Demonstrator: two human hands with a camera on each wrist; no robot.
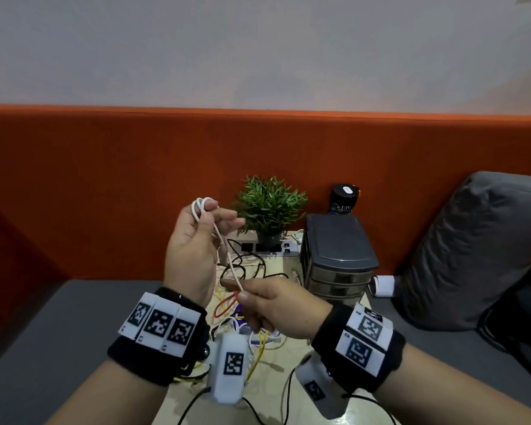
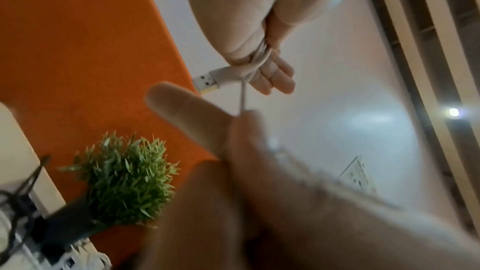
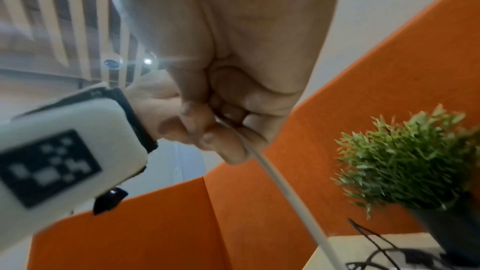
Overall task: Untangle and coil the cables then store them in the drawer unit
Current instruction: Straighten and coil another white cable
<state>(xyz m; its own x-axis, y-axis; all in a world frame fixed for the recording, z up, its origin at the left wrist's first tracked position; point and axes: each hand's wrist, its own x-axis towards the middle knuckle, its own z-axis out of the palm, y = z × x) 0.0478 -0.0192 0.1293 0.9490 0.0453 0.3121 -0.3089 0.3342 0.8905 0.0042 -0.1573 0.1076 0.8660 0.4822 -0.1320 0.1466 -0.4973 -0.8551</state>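
My left hand (image 1: 209, 216) is raised above the table and holds a small coil of the white cable (image 1: 232, 268) looped round its fingers. In the left wrist view the loops sit on the fingers (image 2: 275, 69), with the USB plug (image 2: 207, 81) sticking out. Lower down, my right hand (image 1: 241, 294) pinches the same cable between thumb and forefinger, so a short stretch runs taut between the hands. The right wrist view shows the white cable (image 3: 283, 190) leaving the pinch towards the table. A tangle of black, red, yellow and white cables (image 1: 252, 329) lies below. The grey drawer unit (image 1: 337, 256) stands at the right with its drawers closed.
A potted green plant (image 1: 269, 207) and a white power strip (image 1: 270, 248) stand at the back of the small light table (image 1: 273, 381). A black can (image 1: 344, 199) is behind the drawer unit. A grey cushion (image 1: 478, 240) lies right. An orange partition (image 1: 105, 179) closes off the back.
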